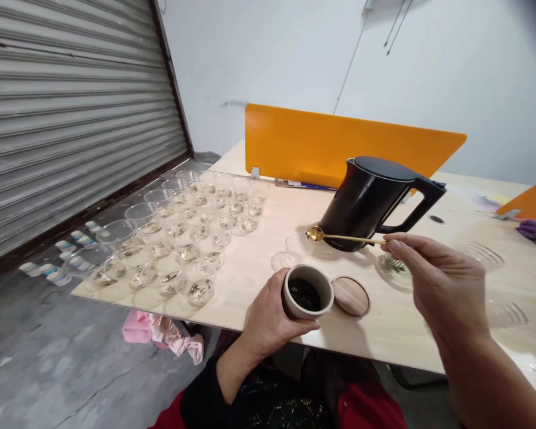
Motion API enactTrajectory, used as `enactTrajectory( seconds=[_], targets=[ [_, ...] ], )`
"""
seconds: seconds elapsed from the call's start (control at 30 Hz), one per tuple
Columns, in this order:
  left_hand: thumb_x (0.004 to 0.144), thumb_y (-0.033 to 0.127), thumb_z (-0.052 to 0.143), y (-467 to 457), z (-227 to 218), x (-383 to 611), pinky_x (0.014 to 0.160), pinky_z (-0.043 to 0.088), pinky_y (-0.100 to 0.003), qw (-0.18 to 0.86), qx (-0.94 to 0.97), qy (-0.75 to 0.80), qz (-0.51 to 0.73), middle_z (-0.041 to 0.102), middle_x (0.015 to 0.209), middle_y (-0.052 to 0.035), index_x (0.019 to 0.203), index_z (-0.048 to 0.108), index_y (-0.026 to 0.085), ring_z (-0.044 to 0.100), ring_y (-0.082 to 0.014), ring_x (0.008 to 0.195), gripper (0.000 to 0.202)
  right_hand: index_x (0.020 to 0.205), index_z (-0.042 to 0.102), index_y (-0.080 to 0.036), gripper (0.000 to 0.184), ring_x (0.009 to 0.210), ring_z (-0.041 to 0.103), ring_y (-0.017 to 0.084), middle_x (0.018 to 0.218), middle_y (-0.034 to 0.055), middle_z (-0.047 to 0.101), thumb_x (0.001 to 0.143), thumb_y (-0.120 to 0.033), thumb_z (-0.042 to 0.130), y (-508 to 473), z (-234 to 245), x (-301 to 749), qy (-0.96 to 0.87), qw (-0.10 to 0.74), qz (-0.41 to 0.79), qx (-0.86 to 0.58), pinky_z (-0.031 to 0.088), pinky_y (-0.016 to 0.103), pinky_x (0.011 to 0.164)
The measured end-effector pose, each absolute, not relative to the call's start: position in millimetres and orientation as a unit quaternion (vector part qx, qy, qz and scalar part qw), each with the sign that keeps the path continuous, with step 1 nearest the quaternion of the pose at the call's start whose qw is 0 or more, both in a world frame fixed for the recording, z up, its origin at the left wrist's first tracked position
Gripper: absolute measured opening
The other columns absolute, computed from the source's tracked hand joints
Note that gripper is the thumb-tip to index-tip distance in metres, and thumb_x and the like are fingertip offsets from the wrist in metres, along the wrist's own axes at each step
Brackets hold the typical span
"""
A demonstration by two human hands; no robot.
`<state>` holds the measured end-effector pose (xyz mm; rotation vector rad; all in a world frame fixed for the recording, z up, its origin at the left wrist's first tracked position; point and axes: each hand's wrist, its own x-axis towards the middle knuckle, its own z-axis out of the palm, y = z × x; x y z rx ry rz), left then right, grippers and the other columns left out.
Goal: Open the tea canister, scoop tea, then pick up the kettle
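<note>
Fingers of the right hand [442,280] are pinching the end of a slim gold spoon [343,238], holding it nearly level so its bowl is hanging over a clear empty cup [290,253] just in front of the black kettle [370,199]. Something small seems to be sitting in the spoon's bowl, though it is too small to tell what. The left hand [270,313] is wrapping around a pale round jar [307,292] with dark dried leaves inside, keeping it tilted slightly toward the person at the near edge of the worktop [259,268]; the jar's wooden lid [351,295] is lying flat just beside it, to the right.

Judging by how things are lying, the filling looks well along: the many clear cups [183,238] ranked to the left are each showing a bit of something at the bottom, while the cup under the spoon appears to be one of the few not yet served. Further clear cups near the right hand are hard to read. An orange divider [330,143] is standing behind the kettle.
</note>
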<state>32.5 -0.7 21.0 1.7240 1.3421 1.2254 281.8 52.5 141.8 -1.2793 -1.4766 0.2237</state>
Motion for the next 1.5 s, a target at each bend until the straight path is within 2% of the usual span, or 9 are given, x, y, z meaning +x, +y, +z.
enactTrajectory(
  seconds=[0.1,0.27,0.5,0.67,0.9,1.03,1.2,1.33,1.5],
  targets=[
    [0.06,0.043,0.097,-1,20,32,0.111,0.048,-0.051,0.306,0.657,0.506,0.467,0.06,0.141,-0.0091,0.144,0.043,0.029,0.058,-0.0333,0.132,0.101,0.098,0.081,-0.028,0.012,0.085,0.074,0.024,0.093,0.0028,0.08,0.092,-0.034,0.073,65,136,265,-0.704,0.521,-0.022,-0.483,0.06,0.041,0.08],
    [0.063,0.045,0.096,-1,21,32,0.109,0.049,-0.05,0.308,0.656,0.501,0.473,0.061,0.139,-0.0085,0.144,0.044,0.028,0.059,-0.0325,0.13,0.098,0.094,0.079,-0.025,0.018,0.077,0.07,0.022,0.088,0.0035,0.08,0.099,-0.027,0.062,85,125,250,-0.795,0.419,-0.139,-0.415,0.056,0.038,0.075],
    [0.062,0.043,0.096,-1,23,32,0.109,0.048,-0.051,0.309,0.657,0.5,0.472,0.061,0.14,-0.0095,0.144,0.044,0.028,0.058,-0.0335,0.131,0.098,0.099,0.077,-0.025,0.014,0.081,0.07,0.021,0.093,0.0035,0.079,0.098,-0.024,0.064,78,129,252,-0.766,0.474,-0.156,-0.405,0.055,0.038,0.08],
    [0.063,0.044,0.096,-1,23,32,0.11,0.048,-0.049,0.305,0.658,0.503,0.469,0.061,0.139,-0.0095,0.143,0.044,0.026,0.059,-0.0323,0.13,0.096,0.098,0.078,-0.023,0.019,0.08,0.067,0.022,0.089,0.0042,0.079,0.1,-0.024,0.059,86,115,250,-0.808,0.407,-0.155,-0.396,0.054,0.037,0.076],
    [0.061,0.044,0.096,-1,22,33,0.11,0.048,-0.049,0.31,0.654,0.52,0.455,0.061,0.14,-0.0092,0.144,0.044,0.027,0.058,-0.0334,0.131,0.099,0.098,0.078,-0.026,0.014,0.081,0.071,0.021,0.093,0.0021,0.079,0.098,-0.029,0.064,72,132,265,-0.732,0.494,-0.152,-0.443,0.055,0.037,0.08],
    [0.062,0.04,0.095,-2,21,33,0.11,0.047,-0.05,0.309,0.65,0.535,0.443,0.061,0.141,-0.0088,0.145,0.042,0.028,0.059,-0.0336,0.131,0.099,0.104,0.079,-0.026,0.015,0.088,0.072,0.026,0.097,0.0036,0.079,0.094,-0.029,0.069,42,146,307,-0.669,0.511,-0.213,-0.496,0.054,0.041,0.085],
    [0.065,0.041,0.093,-3,19,34,0.11,0.047,-0.05,0.311,0.652,0.53,0.445,0.06,0.142,-0.0095,0.145,0.041,0.026,0.058,-0.0332,0.132,0.096,0.119,0.077,-0.027,0.029,0.098,0.07,0.037,0.105,0.0106,0.078,0.098,-0.027,0.058,23,150,374,-0.642,0.413,-0.338,-0.55,0.05,0.047,0.085],
    [0.066,0.039,0.091,-2,17,34,0.111,0.046,-0.051,0.301,0.655,0.523,0.455,0.06,0.14,-0.0098,0.144,0.042,0.026,0.058,-0.0338,0.131,0.093,0.11,0.078,-0.019,0.031,0.089,0.064,0.032,0.095,0.0144,0.077,0.1,-0.024,0.049,42,140,402,-0.639,0.278,-0.39,-0.602,0.044,0.04,0.075],
    [0.068,0.04,0.091,-2,13,33,0.111,0.047,-0.049,0.3,0.657,0.516,0.461,0.061,0.141,-0.0087,0.145,0.041,0.027,0.059,-0.0329,0.131,0.093,0.103,0.078,-0.019,0.032,0.08,0.055,0.026,0.081,0.0116,0.073,0.089,-0.009,0.05,69,122,395,-0.654,0.114,-0.362,-0.655,0.024,0.033,0.057]
  ],
)
